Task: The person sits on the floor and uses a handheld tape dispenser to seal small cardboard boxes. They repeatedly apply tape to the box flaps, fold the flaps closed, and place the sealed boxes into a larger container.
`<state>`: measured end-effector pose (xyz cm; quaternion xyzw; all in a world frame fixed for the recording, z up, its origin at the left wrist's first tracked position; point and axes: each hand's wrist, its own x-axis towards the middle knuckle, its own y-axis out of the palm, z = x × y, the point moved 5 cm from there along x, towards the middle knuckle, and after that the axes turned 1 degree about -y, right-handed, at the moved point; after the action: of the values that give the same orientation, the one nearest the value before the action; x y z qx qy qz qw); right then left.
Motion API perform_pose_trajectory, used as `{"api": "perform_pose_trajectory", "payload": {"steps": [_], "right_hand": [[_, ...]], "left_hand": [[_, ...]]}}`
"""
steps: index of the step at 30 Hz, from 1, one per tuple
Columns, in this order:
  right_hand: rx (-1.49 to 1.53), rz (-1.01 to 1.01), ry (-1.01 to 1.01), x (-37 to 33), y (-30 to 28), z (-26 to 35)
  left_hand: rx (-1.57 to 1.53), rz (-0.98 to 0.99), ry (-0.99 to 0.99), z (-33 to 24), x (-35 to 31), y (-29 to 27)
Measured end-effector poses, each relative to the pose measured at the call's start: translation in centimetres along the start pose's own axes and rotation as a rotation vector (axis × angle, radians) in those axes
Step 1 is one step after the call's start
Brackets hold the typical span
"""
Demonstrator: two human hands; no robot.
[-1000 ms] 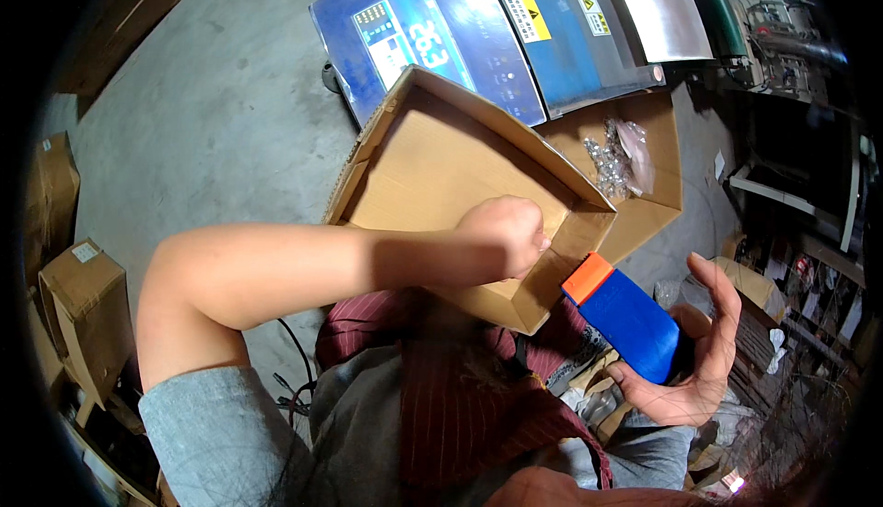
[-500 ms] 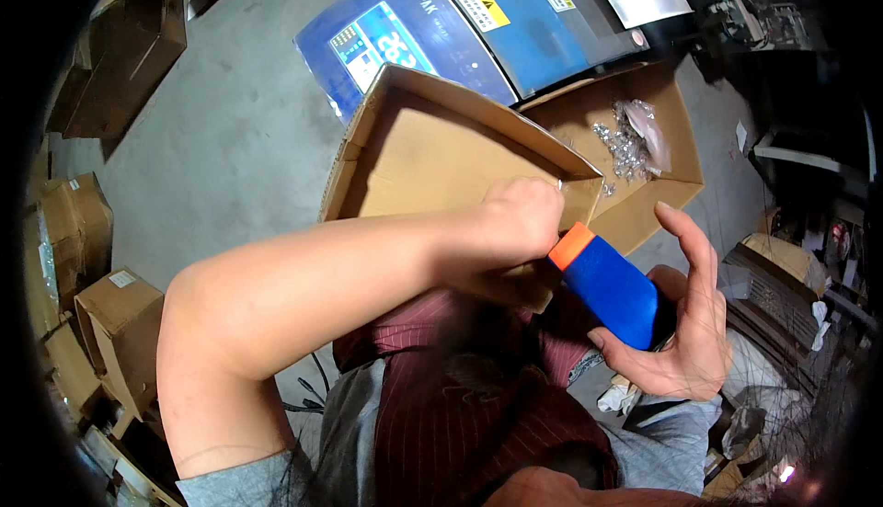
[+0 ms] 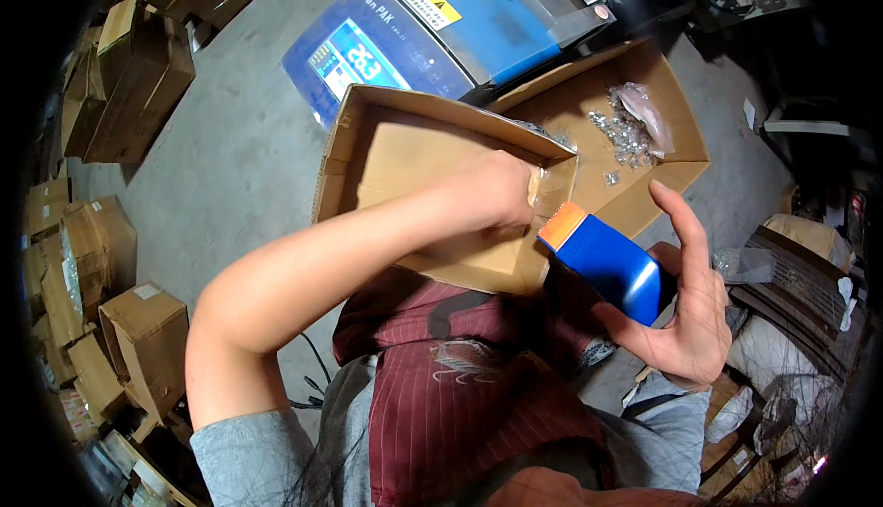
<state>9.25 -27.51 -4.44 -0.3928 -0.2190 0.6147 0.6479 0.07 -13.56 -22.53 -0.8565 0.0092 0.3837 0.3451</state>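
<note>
In my right hand (image 3: 694, 323) is a blue tape dispenser (image 3: 612, 268) with an orange toothed end (image 3: 563, 224). The thumb and lower fingers hold its near end while the index finger stands raised off it. That orange end points at the right wall of an open cardboard tray (image 3: 333, 171) before me. My left hand (image 3: 497, 192) is closed in a fist inside this tray, close to that same wall. Its fingertips are turned away, so anything pinched there is hidden. Something clear and shiny, perhaps tape, shows on the wall beside the knuckles.
Behind and to the right sits a second cardboard tray (image 3: 682, 172) holding small shiny pieces (image 3: 630, 144) and a clear bag (image 3: 648, 116). A blue machine (image 3: 405, 34) with a lit screen stands beyond. Cardboard boxes (image 3: 152, 341) are stacked at left; plastic bags (image 3: 782, 406) lie at right.
My left fist has shifted slightly left and up in view, with the near tray. The dispenser has turned a little, its orange end now pointing further left. Both hands keep their grip shape.
</note>
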Motion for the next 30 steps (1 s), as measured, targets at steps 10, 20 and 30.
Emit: {"api": "perform_pose_trajectory", "payload": {"steps": [10, 20, 30], "right_hand": [[0.167, -0.127, 0.061, -2.1, 0.6, -2.8], [0.353, -0.300, 0.081, -3.6, 1.5, -6.1], [0.538, -0.325, 0.112, -4.0, 2.1, -7.6]], "left_hand": [[-0.462, 0.053, -0.018, 0.0, -0.6, 0.8], [-0.567, 0.155, 0.064, 0.5, -0.2, 0.9], [-0.127, 0.221, 0.075, -1.3, 0.4, 1.4]]}}
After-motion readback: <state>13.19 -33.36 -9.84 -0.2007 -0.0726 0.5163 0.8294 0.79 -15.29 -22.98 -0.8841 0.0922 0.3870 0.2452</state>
